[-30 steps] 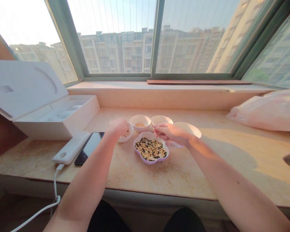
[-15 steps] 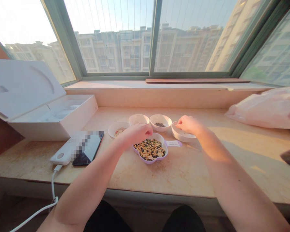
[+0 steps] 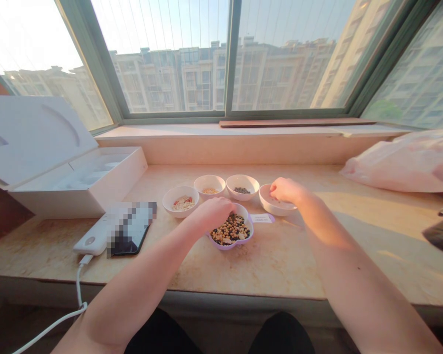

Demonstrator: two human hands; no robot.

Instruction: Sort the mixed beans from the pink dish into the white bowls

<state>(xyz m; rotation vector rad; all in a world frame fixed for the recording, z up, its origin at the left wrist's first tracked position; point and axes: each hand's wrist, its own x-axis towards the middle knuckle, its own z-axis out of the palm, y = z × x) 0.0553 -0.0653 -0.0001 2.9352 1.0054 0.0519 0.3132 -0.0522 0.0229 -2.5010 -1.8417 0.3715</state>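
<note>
My left hand (image 3: 218, 210) is over the back-left side of a purple-rimmed, petal-shaped bowl (image 3: 229, 246). Its fingers are closed and point down at the mixed beans (image 3: 231, 230), yellow, black and a few pale flakes. Whatever they pinch is hidden. At the right-hand white bowl (image 3: 280, 211), my right hand (image 3: 285, 190) has its fingertips together inside the rim; a few small bits show in there, and I cannot make out anything between the fingers.
White bowls stand behind: one with pale and reddish pieces (image 3: 183, 202), one with yellowish grains (image 3: 209, 190), one with dark beans (image 3: 241, 190). A label card (image 3: 262, 218) lies beside the purple bowl. Left are a phone (image 3: 138, 236), power bank (image 3: 90, 238) and open white box (image 3: 114, 182); right, a plastic bag (image 3: 402, 164).
My left hand has lowered toward the beans in the purple bowl, uncovering more of the white bowls behind it. My right hand stays at the right-hand bowl, its fingers slightly shifted.
</note>
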